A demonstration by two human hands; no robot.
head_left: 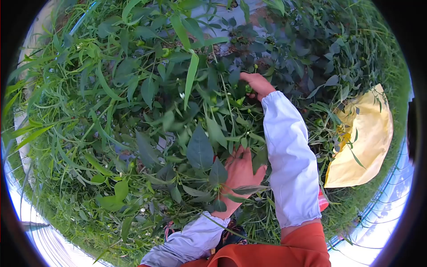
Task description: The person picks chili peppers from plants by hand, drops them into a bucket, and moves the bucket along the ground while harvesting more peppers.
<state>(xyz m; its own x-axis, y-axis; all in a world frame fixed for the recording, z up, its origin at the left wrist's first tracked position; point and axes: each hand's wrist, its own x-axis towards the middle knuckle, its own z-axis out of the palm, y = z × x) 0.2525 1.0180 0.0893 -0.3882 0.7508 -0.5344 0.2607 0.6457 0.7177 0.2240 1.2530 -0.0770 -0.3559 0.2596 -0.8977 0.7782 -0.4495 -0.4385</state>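
Leafy pepper plants (200, 147) fill the area in front of me. My left hand (242, 168) reaches into the lower foliage with its back towards me. Its fingers are apart, and leaves cover part of the hand and wrist. Farther off, my right hand (259, 84) is in among the stems, its fingers bent around a small green pepper (248, 89). Leaves hide some of those fingertips. Another green pepper (166, 52) hangs on a plant at the upper left. Both forearms wear pale sleeves (289, 151).
A yellow cloth or bag (362, 138) lies on the plants at the right. Something red (323, 201) shows beside my right sleeve. Pale ground sheeting (213, 22) appears between plants at the top. Tall grass (58, 200) grows along the left.
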